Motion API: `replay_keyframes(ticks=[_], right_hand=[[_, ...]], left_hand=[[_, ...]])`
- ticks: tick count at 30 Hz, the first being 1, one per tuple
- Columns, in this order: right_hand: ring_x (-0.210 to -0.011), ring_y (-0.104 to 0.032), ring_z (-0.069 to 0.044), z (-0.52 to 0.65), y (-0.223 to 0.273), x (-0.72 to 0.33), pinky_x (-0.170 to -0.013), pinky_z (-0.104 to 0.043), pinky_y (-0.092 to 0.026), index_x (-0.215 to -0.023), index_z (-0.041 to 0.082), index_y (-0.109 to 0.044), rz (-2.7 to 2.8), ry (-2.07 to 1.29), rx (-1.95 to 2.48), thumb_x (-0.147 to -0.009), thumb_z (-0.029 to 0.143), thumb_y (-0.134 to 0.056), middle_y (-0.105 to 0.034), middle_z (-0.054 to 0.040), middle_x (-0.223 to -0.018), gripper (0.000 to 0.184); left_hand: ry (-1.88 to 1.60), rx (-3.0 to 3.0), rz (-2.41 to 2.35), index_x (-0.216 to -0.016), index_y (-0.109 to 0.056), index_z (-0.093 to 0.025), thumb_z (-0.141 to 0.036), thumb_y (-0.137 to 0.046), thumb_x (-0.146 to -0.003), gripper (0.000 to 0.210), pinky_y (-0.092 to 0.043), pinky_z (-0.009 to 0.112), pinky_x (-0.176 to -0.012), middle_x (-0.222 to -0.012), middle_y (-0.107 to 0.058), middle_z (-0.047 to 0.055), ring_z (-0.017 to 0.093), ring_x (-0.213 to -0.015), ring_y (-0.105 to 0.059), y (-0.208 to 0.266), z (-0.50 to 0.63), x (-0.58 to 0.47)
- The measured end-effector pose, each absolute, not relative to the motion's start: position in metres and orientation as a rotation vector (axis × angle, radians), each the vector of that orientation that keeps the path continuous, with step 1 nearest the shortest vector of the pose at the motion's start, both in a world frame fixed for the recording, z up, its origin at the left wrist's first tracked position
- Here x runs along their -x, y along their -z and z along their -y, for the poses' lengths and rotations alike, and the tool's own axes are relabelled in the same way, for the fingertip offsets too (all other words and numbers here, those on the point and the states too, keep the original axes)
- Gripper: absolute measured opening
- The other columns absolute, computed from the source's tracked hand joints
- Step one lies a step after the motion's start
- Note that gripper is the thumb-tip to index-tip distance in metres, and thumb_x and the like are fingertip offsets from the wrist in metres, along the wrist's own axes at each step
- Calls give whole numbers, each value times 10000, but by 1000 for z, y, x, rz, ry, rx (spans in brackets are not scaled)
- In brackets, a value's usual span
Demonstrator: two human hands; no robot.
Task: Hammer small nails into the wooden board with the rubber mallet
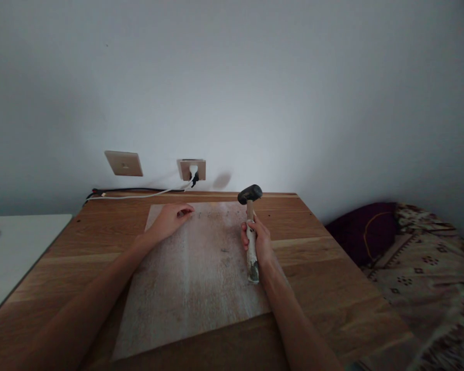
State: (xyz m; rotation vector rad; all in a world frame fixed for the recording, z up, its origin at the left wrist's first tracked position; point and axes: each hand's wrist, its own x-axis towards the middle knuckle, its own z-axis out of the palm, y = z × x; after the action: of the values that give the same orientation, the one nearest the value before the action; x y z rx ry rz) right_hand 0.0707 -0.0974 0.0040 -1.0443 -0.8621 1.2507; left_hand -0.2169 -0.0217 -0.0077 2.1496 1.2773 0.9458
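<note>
Right hand: wrapped round a black-headed mallet, over the right side of the pale board
Left hand: loosely curled by the far edge, can't tell if pinching anything
Mallet step: lining-up stage imo, any swing wants left fingers clear

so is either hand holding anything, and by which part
The right hand holds the hammer by about the middle of its handle. Whether the left hand pinches anything small cannot be told.
</note>
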Motion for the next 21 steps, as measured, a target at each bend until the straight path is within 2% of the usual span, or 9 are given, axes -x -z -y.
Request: replay_keyframes(ticks=[6, 12, 14, 18, 21], right_hand=[[-366, -395, -86, 104, -8, -66, -293, -222, -338, -867, 237, -612, 929, -1244, 1087, -758, 383, -655, -578, 46, -647, 187], [-368, -408, -84, 118, -19, -48, -307, -216, -351, -824, 220, -592, 1103, -1329, 1116, -800, 415, -634, -561, 53, -606, 201], [-363, -415, -76, 121, -21, -37, -293, -209, -351, -850, 217, -589, 1126, -1402, 1105, -780, 412, -641, -587, 53, -652, 214], [-339, -425, -70, 123, -20, -11, -262, -201, -350, -838, 212, -576, 1179, -1511, 1132, -726, 394, -624, -600, 58, -661, 218], [-327, -429, -67, 123, -18, 3, -246, -193, -338, -859, 212, -584, 1194, -1530, 1119, -702, 393, -607, -596, 67, -665, 241]], left_hand=[[-955, -2152, -1281, -958, -772, -208, -306, -636, -901, 177, -545, 380, -917, -991, -790, 65, 241, -923, -708, 20, 24, 217], [-931, -2189, -1265, -941, -784, -218, -279, -666, -877, 147, -546, 370, -904, -974, -788, 67, 240, -915, -713, 19, 21, 215], [-937, -2154, -1287, -991, -778, -221, -259, -677, -859, 171, -553, 371, -888, -960, -789, 57, 239, -890, -719, 20, 21, 214], [-955, -2081, -1267, -1170, -723, -203, -186, -646, -830, 349, -560, 356, -839, -961, -789, 53, 227, -842, -727, 20, 22, 211], [-948, -2101, -1249, -1142, -712, -191, -171, -648, -812, 337, -542, 336, -775, -927, -779, 49, 219, -791, -706, 19, 23, 211]])
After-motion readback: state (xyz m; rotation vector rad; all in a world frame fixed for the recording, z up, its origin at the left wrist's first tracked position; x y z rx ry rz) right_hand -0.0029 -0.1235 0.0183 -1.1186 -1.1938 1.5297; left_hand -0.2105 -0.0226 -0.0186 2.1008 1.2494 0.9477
